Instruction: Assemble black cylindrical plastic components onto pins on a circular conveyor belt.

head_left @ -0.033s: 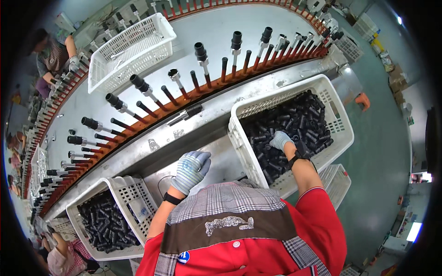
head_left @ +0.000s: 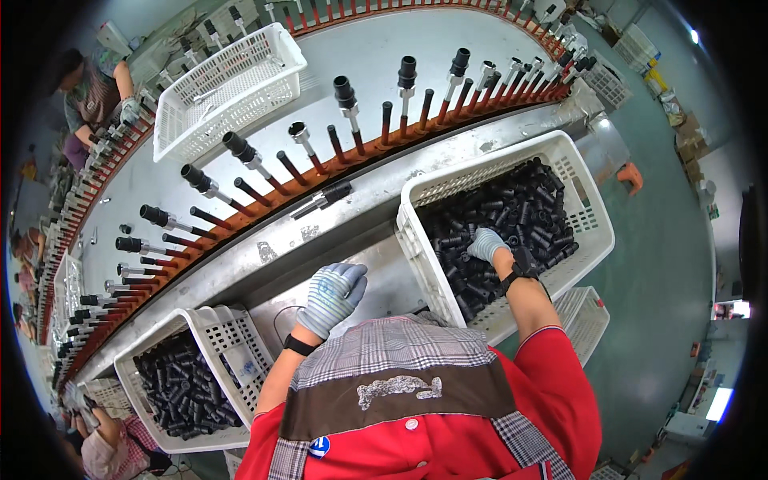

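Note:
My right hand, in a pale striped glove, reaches into a white crate of short black ribbed sleeves. Its fingertips are down against the sleeves, so their grip is hidden. Over the metal tray at the middle hovers my left hand, gloved too, its fingers curled inward; whatever they may hold cannot be made out. Ahead, a curved line of upright rods carries silver holders, several capped with a black sleeve. One silver holder has an uncapped top.
A second white crate of black sleeves stands at the left. One capped holder lies on the metal ledge. Beyond the rods sits a white basket. Another person works at the far left; an orange object lies at right.
The row of rods with its holders has shifted slightly left. My two hands stay where they were. At the lower left, another person's hand has moved a little.

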The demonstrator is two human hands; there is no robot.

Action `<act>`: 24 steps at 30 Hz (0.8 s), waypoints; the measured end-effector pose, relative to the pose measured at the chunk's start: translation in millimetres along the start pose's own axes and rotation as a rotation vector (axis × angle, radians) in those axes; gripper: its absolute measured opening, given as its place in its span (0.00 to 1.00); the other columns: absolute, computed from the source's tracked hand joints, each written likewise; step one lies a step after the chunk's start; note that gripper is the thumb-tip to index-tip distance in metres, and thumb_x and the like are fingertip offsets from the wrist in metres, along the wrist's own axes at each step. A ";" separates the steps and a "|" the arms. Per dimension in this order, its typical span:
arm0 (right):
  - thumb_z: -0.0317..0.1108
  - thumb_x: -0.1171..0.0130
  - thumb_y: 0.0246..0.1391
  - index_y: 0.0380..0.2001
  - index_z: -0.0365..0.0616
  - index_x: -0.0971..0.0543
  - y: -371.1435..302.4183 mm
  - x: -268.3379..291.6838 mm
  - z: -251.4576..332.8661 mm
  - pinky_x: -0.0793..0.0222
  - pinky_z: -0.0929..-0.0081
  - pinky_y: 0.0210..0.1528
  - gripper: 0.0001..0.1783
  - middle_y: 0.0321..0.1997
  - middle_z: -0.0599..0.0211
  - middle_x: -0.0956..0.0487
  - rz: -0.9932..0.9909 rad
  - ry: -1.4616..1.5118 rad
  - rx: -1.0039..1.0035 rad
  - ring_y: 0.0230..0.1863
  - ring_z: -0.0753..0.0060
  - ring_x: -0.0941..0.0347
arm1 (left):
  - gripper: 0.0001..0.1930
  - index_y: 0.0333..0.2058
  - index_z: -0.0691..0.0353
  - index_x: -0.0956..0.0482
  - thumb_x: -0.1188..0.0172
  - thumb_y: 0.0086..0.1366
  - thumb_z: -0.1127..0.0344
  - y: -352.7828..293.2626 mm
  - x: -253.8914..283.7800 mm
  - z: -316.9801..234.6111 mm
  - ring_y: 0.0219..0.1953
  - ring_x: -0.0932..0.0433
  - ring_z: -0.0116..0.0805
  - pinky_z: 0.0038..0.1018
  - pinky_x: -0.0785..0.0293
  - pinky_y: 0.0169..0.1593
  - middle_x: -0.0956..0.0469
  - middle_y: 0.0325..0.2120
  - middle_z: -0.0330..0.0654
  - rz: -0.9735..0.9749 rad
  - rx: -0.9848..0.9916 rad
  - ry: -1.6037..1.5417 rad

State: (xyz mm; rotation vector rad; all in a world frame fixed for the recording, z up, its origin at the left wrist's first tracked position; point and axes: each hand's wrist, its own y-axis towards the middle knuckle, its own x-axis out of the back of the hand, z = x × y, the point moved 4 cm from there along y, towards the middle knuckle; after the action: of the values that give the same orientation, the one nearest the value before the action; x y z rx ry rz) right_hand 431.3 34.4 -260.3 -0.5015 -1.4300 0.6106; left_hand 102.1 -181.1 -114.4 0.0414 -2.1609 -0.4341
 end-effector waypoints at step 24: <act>0.38 0.32 0.51 0.25 0.49 0.25 84.8 376.8 67.4 0.48 0.83 0.18 0.12 0.23 0.59 0.18 -0.835 2.002 0.940 0.14 0.85 0.41 | 0.10 0.37 0.60 0.21 0.40 0.57 0.65 133.3 -7.8 -24.7 0.35 0.21 0.43 0.36 0.26 0.39 0.21 0.30 0.44 0.054 -0.133 0.074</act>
State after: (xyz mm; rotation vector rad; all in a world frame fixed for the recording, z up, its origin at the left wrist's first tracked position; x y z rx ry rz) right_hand 370.8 343.5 -26.8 0.3317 0.6587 -0.1249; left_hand 143.6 -61.8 -64.4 -0.0740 -2.0517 -0.5354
